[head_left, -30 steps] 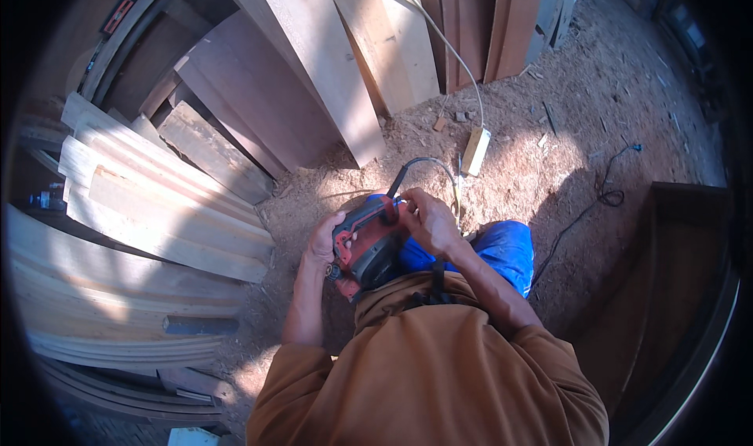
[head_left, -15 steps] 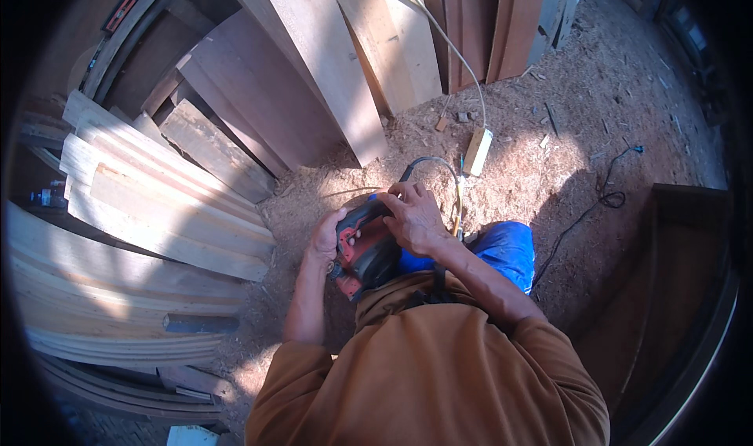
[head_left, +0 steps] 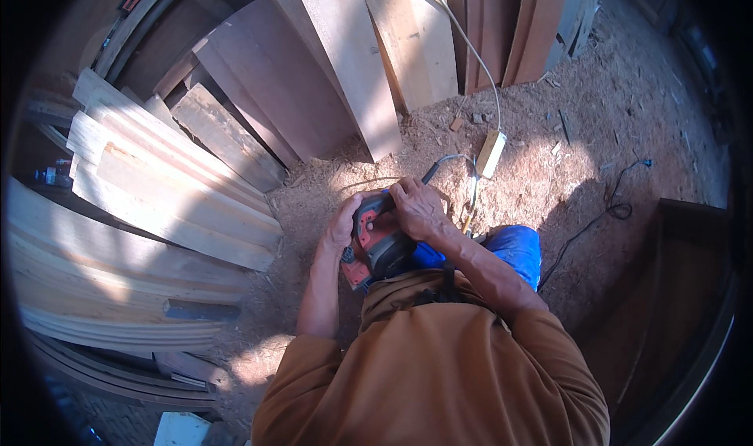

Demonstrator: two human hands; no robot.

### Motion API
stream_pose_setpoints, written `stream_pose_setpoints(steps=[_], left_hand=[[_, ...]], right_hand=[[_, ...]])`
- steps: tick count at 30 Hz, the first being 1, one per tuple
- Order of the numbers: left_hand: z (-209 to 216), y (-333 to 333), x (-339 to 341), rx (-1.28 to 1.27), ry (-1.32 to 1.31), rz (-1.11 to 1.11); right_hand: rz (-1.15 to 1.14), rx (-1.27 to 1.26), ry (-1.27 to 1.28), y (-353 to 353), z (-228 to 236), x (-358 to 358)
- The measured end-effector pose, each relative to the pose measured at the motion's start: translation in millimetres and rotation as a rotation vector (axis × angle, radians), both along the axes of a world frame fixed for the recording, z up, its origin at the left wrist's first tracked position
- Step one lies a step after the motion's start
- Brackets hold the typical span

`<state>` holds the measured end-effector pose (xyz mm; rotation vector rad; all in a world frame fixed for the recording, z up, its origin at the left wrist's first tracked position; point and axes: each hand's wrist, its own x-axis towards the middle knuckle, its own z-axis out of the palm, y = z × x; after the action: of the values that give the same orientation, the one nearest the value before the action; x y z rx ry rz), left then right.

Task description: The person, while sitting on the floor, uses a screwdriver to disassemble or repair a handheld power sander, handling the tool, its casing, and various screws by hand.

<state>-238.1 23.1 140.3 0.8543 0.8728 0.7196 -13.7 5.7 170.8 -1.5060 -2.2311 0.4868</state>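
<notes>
The left hand (head_left: 343, 222) gripped the red-and-black power tool (head_left: 389, 250). The right hand (head_left: 420, 208) — curled closed — lay over its corded end.

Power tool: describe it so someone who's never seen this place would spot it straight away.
Start from the brown shirt filling the bottom middle. Just above it, the left hand and right hand are on the power tool. Its red-and-black body sets it apart from the pale boards to its left.
</notes>
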Motion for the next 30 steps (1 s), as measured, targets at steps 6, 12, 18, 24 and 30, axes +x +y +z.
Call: stream_pose_setpoints(steps=[6, 12, 18, 24, 30], left_hand=[[6.4, 6.8, 5.2, 0.038, 0.124, 0.006], [26.7, 7.0, 14.9, 0.153, 0.225, -0.093], [17.4, 7.9, 20.0, 0.176, 0.227, -0.072], [-14.4, 9.5, -8.7, -0.01, 0.134, 0.07], [-16.6, 8.6, -14.8, -0.024, 0.135, 0.131]], right_hand=[[-0.005, -0.007, 0.004, 3.5, -5.7, 3.9], [-0.057, -0.105, 0.062, -2.2, 3.4, 13.2], [-0.083, -0.159, 0.349, -8.5, 7.9, 31.7], [-0.417, -0.106, 0.506, -45.8, -14.8, 82.3], [-0.599, -0.626, -0.065, -81.2, -112.6, 142.9]])
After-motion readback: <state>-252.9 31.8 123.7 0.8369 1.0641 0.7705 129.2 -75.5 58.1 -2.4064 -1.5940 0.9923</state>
